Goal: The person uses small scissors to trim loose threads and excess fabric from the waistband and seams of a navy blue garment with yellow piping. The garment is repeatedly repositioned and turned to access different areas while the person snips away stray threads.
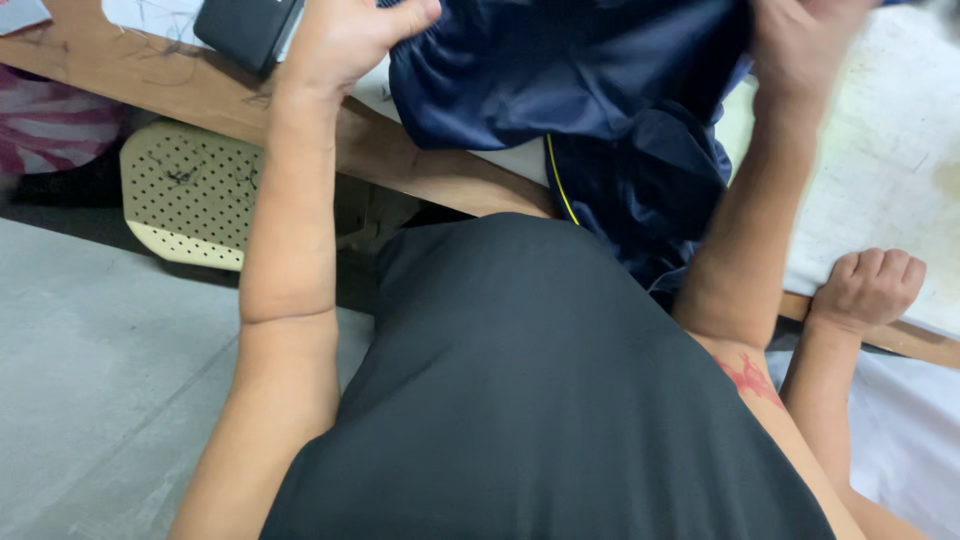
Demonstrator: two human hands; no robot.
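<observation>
Nearest my lens was the black shirt (540,400) over the torso, pressed against the wooden table edge (400,150). My left hand (345,40) was clamped on the navy garment's (590,90) left edge, my right hand (800,45) gripped its right side, blurred. The garment lay on the table, draping over its edge; another person's fist (868,288) rested nearby.

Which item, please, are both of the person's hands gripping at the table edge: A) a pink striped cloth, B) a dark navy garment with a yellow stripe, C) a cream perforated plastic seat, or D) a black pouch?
B: the left hand and right hand both clutch the navy garment.
</observation>
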